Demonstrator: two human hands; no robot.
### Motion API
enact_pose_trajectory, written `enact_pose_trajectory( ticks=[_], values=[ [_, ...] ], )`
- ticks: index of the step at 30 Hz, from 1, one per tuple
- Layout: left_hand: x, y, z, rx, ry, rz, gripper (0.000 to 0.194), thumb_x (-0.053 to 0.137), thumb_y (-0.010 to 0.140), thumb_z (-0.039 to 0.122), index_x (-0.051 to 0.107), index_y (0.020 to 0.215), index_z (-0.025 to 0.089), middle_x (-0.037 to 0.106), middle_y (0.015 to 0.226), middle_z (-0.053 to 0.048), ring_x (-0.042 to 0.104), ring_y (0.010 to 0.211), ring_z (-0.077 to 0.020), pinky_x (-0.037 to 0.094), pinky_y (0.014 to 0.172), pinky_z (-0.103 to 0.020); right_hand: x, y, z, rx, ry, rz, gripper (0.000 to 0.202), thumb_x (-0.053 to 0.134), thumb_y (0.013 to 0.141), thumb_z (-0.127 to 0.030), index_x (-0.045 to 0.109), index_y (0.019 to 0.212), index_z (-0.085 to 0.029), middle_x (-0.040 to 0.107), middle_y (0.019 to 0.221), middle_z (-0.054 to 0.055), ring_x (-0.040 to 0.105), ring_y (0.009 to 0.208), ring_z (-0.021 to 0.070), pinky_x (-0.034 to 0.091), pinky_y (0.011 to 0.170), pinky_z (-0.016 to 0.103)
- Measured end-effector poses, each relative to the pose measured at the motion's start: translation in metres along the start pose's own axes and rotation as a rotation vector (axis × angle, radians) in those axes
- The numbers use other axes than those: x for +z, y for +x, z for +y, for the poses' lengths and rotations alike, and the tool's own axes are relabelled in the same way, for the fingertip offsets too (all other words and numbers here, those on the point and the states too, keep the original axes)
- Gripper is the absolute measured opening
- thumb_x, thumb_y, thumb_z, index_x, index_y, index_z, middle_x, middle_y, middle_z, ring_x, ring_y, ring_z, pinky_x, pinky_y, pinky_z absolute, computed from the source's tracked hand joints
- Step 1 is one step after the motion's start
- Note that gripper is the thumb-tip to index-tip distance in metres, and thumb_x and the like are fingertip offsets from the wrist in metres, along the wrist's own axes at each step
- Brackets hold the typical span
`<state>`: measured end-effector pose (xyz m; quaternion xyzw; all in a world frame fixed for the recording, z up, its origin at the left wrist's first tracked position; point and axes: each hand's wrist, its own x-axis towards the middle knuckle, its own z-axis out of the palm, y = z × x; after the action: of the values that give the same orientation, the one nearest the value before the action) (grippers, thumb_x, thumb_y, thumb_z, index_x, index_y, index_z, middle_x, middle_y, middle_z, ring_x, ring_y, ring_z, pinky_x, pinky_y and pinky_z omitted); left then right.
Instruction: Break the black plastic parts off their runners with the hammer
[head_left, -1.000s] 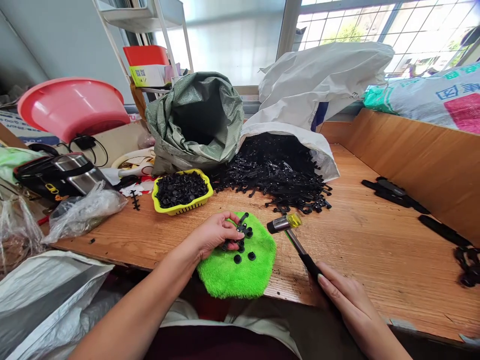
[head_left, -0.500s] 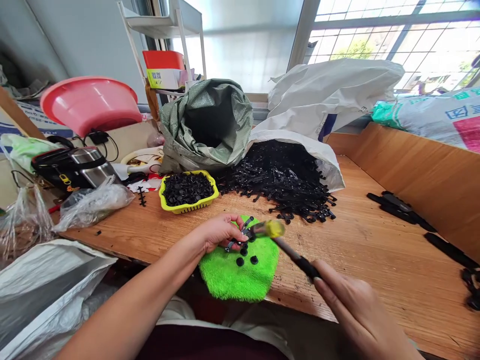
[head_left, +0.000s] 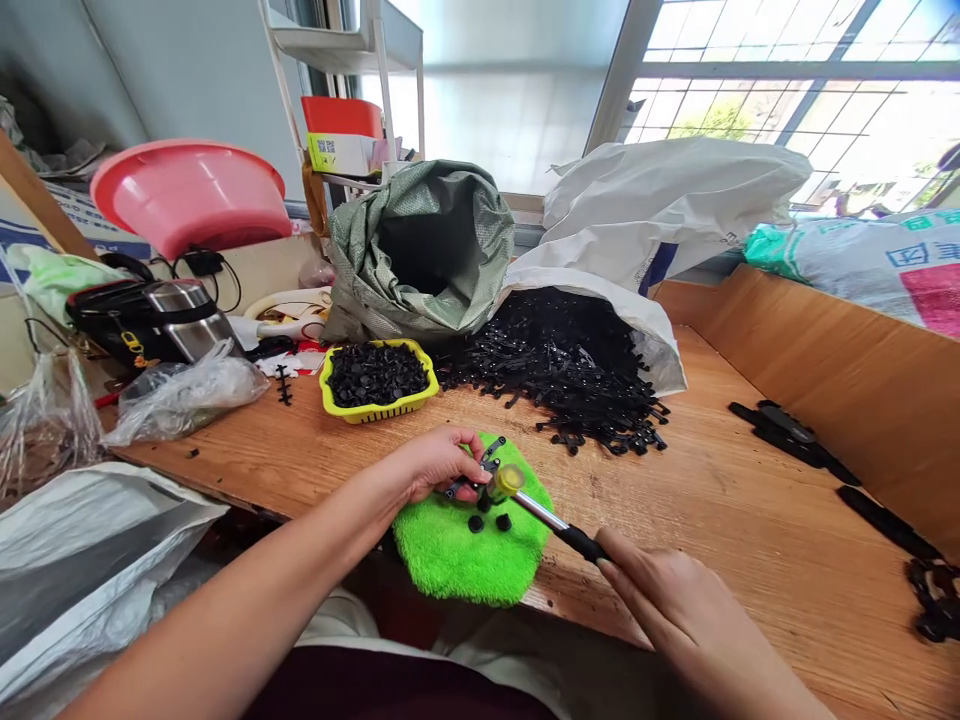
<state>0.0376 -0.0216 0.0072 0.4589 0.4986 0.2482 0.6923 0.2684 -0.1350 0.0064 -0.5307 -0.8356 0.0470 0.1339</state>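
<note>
The left hand (head_left: 448,466) pinches a dark plastic piece (head_left: 493,446) between thumb and fingers, holding it over a bright green plush pad (head_left: 469,565) at the counter's front edge. The right hand (head_left: 664,590) is wrapped around the black grip of a mallet (head_left: 545,514), whose yellow-faced head is right beside the left fingertips; whether it touches the piece cannot be told. Two loose black caps (head_left: 476,523) (head_left: 503,522) sit on the pad just below the mallet head. Beyond the left hand, on the wooden counter (head_left: 720,490), stands a yellow basket (head_left: 375,413) filled with small black parts (head_left: 375,374). To its right, a heap of black plastic strips (head_left: 577,375) spills from a white sack (head_left: 667,350). Behind the basket, a grey-green woven sack (head_left: 356,245) gapes open.
</note>
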Motion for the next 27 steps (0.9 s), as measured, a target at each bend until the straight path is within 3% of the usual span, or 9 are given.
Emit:
enact_pose_trajectory(
  ticks=[11,15,19,22,27],
  values=[
    [-0.001,0.003,-0.005,0.043,0.006,-0.026,0.020,0.062,0.055,0.003,0.047,0.060,0.015,0.051,0.046,0.006,0.048,0.035,-0.0062,0.040,0.038,-0.016,0.008,-0.002,-0.003,-0.036,-0.054,0.064,0.030,0.023,0.094,-0.032,0.051,0.084,-0.023,0.058,0.052,0.001,0.057,0.046,0.0207,0.035,0.044,0.028],
    [-0.003,0.001,-0.006,0.079,0.010,-0.009,0.020,0.065,0.056,0.006,0.047,0.060,0.014,0.052,0.046,0.005,0.047,0.034,-0.0055,0.032,0.036,-0.015,0.010,-0.002,-0.003,0.009,-0.028,0.025,0.031,0.027,0.093,-0.035,0.053,0.080,-0.023,0.056,0.049,0.000,0.056,0.044,0.0206,0.036,0.043,0.028],
    [-0.011,-0.015,-0.013,0.226,-0.011,0.107,0.024,0.069,0.063,0.021,0.058,0.083,0.014,0.054,0.053,0.005,0.043,0.038,-0.0035,0.025,0.037,-0.014,0.005,-0.012,0.003,0.093,0.236,0.168,0.032,0.030,0.093,-0.040,0.055,0.081,-0.023,0.054,0.051,-0.001,0.055,0.047,0.0178,0.038,0.045,0.026],
    [-0.016,-0.036,-0.024,0.300,0.137,0.122,0.039,0.066,0.069,0.030,0.063,0.105,0.015,0.059,0.059,0.003,0.044,0.046,-0.0053,0.028,0.042,-0.016,-0.001,-0.024,0.007,0.207,0.425,0.261,0.031,0.034,0.091,-0.043,0.055,0.079,-0.022,0.045,0.049,-0.004,0.046,0.041,0.0146,0.035,0.041,0.026],
    [-0.016,-0.068,-0.040,0.301,0.551,0.063,0.041,0.056,0.077,0.036,0.063,0.113,0.019,0.069,0.073,-0.002,0.052,0.058,-0.0118,0.038,0.054,-0.020,0.001,-0.036,0.008,0.327,0.507,0.309,0.033,0.039,0.088,-0.048,0.057,0.076,-0.024,0.048,0.052,-0.003,0.047,0.046,0.0160,0.036,0.044,0.027]
  ],
)
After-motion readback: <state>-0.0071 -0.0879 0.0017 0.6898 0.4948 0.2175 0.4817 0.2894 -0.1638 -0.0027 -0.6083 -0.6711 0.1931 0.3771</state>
